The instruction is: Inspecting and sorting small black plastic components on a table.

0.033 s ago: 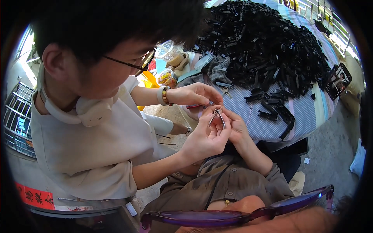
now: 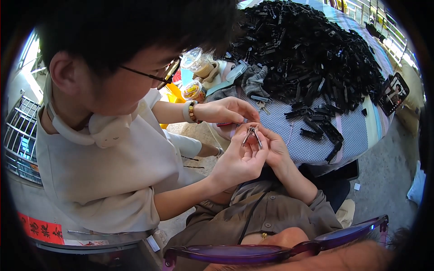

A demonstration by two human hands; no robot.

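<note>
Silvery metal is glinting in the middle of the head view, where a small two-pronged clip (image 2: pixel 251 134) is standing almost upright in the air, just in front of the near edge of the surface (image 2: pixel 316 144) and well above the wearer's lap. The wearer's right hand (image 2: pixel 275 150) is coming up from a brown sleeve at the lower right, its fingers curling together and pressing on the right side of the clip. The wearer's left hand is not showing anywhere.

A co-worker in a pale shirt is leaning in from the left. One co-worker's hand (image 2: pixel 238 163) is cupping the clip from below and from the left, thumb and fingertips touching it. The co-worker's other hand (image 2: pixel 226 110), with a beaded bracelet (image 2: pixel 193 111) at the wrist, is hovering just above the clip.

Behind the hands, a big heap of black plastic parts (image 2: pixel 312 49) is covering most of the dotted cloth on the surface, with a few loose pieces lying near its front edge. A phone (image 2: pixel 394 92) is lying at the heap's right edge. Clear plastic cups (image 2: pixel 199 63) are standing at the left end, next to a grey cloth (image 2: pixel 253 79). Purple glasses (image 2: pixel 271 250) are crossing the bottom of the view.
</note>
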